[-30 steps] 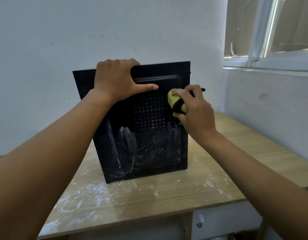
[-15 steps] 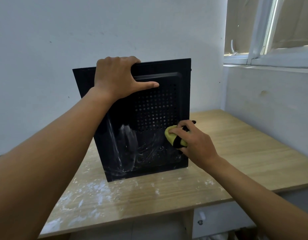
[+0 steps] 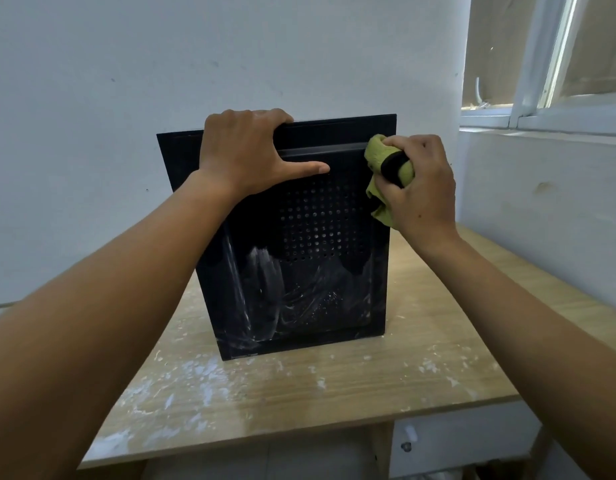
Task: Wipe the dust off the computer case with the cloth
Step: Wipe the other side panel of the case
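A black computer case stands upright on a wooden table, its perforated side panel facing me. White dust smears cover the panel's lower half. My left hand grips the case's top edge, fingers curled over it and thumb stretched along the panel. My right hand holds a bunched green cloth with a black band against the panel's upper right corner.
White dust flecks lie on the tabletop in front of the case, thickest at the front left. A white wall rises behind the case. To the right are a white ledge and a window frame. A drawer front shows under the table.
My right hand has carried the cloth from the panel's lower right up to its upper right corner. My left hand has kept its grip on the top edge.
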